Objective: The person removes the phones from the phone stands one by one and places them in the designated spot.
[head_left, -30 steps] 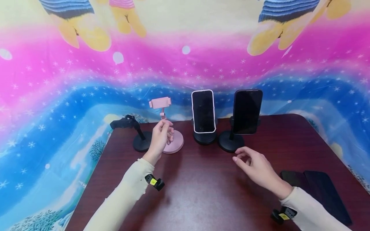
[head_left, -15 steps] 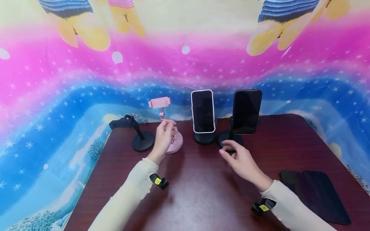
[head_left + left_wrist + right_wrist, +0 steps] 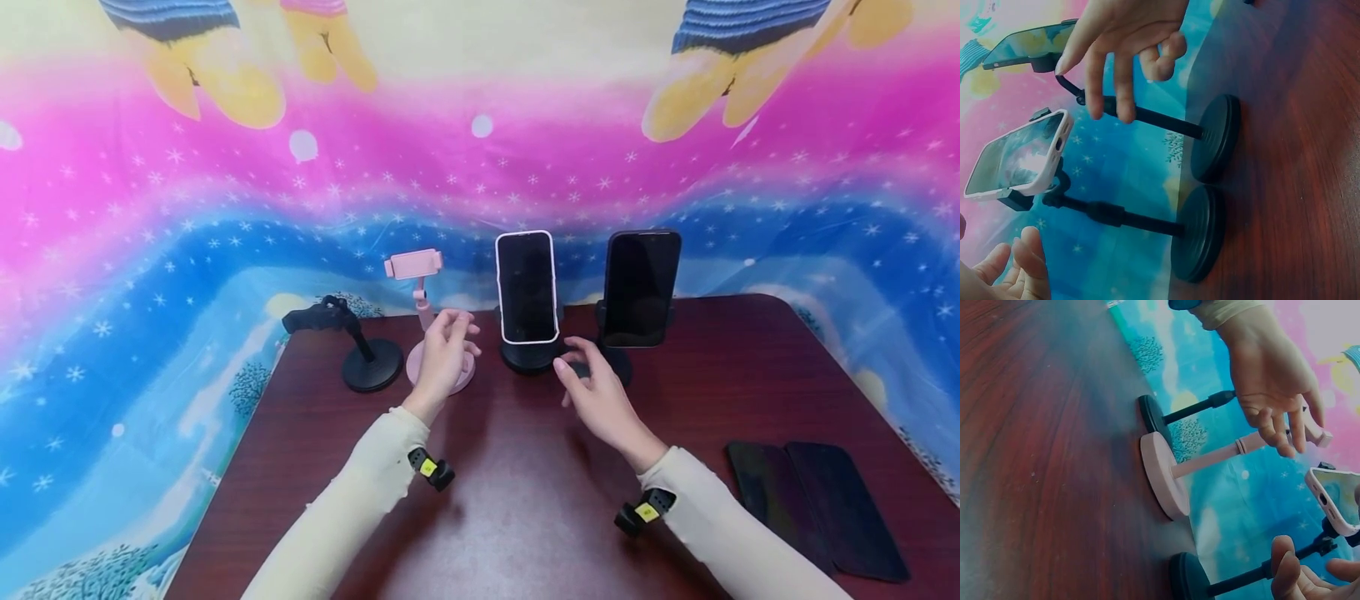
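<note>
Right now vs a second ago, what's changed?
Left hand shifted right; right hand moved left and forward. Both are nearer the white-cased phone. Nothing visibly gripped or let go. Unchanged: that phone, the dark phone and the pink stand stayed put.

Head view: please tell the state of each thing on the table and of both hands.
Leftmost black phone stand: upright, without phone.
Pink phone stand: upright, without phone.
White-cased phone: clamped in middle black stand, screen dark.
Black phone: clamped in rightmost black stand, screen dark.
Dark two-panel item: lying flat, apparently unfolded.
Left hand: fingers relaxed, holding nothing.
Right hand: fingers relaxed, holding nothing.
</note>
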### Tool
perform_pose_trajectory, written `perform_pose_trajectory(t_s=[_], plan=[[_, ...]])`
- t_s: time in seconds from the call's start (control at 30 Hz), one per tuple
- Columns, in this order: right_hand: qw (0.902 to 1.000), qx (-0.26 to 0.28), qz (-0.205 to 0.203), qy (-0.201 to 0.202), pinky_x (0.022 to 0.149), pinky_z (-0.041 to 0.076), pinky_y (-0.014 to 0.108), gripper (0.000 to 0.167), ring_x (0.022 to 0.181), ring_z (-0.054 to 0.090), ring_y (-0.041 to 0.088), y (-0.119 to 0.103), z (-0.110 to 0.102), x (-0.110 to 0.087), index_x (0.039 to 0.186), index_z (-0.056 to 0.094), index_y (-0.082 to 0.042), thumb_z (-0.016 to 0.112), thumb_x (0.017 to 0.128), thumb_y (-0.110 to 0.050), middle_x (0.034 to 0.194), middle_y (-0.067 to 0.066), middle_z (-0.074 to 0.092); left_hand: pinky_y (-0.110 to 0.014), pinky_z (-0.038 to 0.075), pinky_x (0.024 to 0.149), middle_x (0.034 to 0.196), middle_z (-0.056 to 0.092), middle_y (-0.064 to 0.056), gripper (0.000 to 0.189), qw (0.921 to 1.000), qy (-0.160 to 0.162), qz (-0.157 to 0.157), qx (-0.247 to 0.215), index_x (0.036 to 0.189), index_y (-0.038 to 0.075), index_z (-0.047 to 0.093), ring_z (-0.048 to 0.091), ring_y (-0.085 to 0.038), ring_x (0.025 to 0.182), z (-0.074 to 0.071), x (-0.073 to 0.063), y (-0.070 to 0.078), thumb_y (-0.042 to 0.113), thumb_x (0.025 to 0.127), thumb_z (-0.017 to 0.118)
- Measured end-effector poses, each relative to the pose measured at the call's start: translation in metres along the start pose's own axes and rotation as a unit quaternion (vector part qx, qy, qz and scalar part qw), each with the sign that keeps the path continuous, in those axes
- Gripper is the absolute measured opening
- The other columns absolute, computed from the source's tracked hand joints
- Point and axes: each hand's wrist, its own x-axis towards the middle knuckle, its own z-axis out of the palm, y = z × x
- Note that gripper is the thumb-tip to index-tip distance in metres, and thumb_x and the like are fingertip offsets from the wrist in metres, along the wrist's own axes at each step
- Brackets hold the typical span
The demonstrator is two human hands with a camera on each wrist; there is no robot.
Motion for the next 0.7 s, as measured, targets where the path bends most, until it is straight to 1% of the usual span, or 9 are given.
perform_pose_trajectory(t_s=[0.13, 0.23, 0.37, 0.47, 0.57, 0.63, 0.7], plan=[[0.9998, -0.008, -0.01, 0.017, 0.058, 0.05, 0.026, 0.054, 0.058, 0.062, 0.01, 0.0, 0.007, 0.008, 0.151, 0.033, -0.008, 0.053, 0.106, -0.033, 0.131, 0.021, 0.058, -0.018, 0.036, 0.041, 0.088, 0.061, -0.002, 0.026, 0.9999, -0.006, -0.004, -0.016, 0.116, -0.006, 0.055, 0.058, -0.009, 0.055, 0.005, 0.003, -0.003, 0.017, 0.108, 0.046], [0.9996, -0.008, -0.014, 0.025, 0.058, 0.052, 0.027, 0.055, 0.058, 0.062, 0.013, -0.001, 0.01, 0.015, 0.151, 0.031, -0.01, 0.052, 0.106, -0.033, 0.131, 0.019, 0.058, -0.018, 0.034, 0.041, 0.088, 0.061, -0.002, 0.027, 0.9999, -0.006, -0.005, -0.007, 0.118, -0.005, 0.055, 0.057, -0.009, 0.055, 0.007, 0.005, -0.004, 0.019, 0.108, 0.046], [0.9994, 0.014, -0.005, 0.03, 0.053, 0.054, 0.034, 0.054, 0.058, 0.063, 0.023, -0.005, 0.012, 0.024, 0.152, 0.029, -0.009, 0.049, 0.108, -0.034, 0.134, 0.021, 0.056, -0.019, 0.04, 0.046, 0.088, 0.063, -0.007, 0.029, 0.9993, -0.002, 0.01, 0.037, 0.121, -0.004, 0.057, 0.056, -0.012, 0.055, 0.01, 0.006, -0.003, 0.021, 0.108, 0.046], [0.999, 0.028, 0.004, 0.034, 0.052, 0.055, 0.04, 0.053, 0.057, 0.063, 0.027, -0.008, 0.013, 0.029, 0.152, 0.029, -0.009, 0.046, 0.108, -0.035, 0.135, 0.023, 0.055, -0.02, 0.043, 0.052, 0.086, 0.065, -0.016, 0.031, 0.9971, -0.004, 0.029, 0.07, 0.12, -0.003, 0.058, 0.051, -0.011, 0.053, 0.012, 0.008, -0.002, 0.022, 0.109, 0.046], [0.9987, 0.035, 0.01, 0.036, 0.053, 0.056, 0.043, 0.052, 0.054, 0.061, 0.022, -0.011, 0.013, 0.034, 0.152, 0.029, -0.009, 0.043, 0.109, -0.035, 0.134, 0.023, 0.056, -0.021, 0.041, 0.056, 0.087, 0.065, -0.023, 0.031, 0.9942, -0.009, 0.045, 0.098, 0.12, -0.001, 0.059, 0.048, -0.008, 0.055, 0.013, 0.01, -0.002, 0.024, 0.109, 0.045], [0.9985, 0.04, 0.012, 0.035, 0.053, 0.055, 0.041, 0.053, 0.053, 0.06, 0.018, -0.013, 0.013, 0.036, 0.153, 0.029, -0.008, 0.042, 0.11, -0.036, 0.132, 0.023, 0.058, -0.022, 0.041, 0.057, 0.089, 0.065, -0.025, 0.032, 0.9923, -0.012, 0.052, 0.112, 0.12, -0.001, 0.059, 0.048, -0.008, 0.057, 0.014, 0.011, -0.003, 0.025, 0.109, 0.044], [0.9984, 0.043, 0.015, 0.035, 0.052, 0.054, 0.038, 0.054, 0.054, 0.058, 0.018, -0.015, 0.013, 0.038, 0.154, 0.029, -0.008, 0.04, 0.11, -0.038, 0.122, 0.022, 0.06, -0.023, 0.041, 0.059, 0.088, 0.066, -0.024, 0.032, 0.9903, -0.011, 0.056, 0.126, 0.12, 0.0, 0.06, 0.049, -0.009, 0.06, 0.014, 0.012, -0.004, 0.026, 0.109, 0.044]])
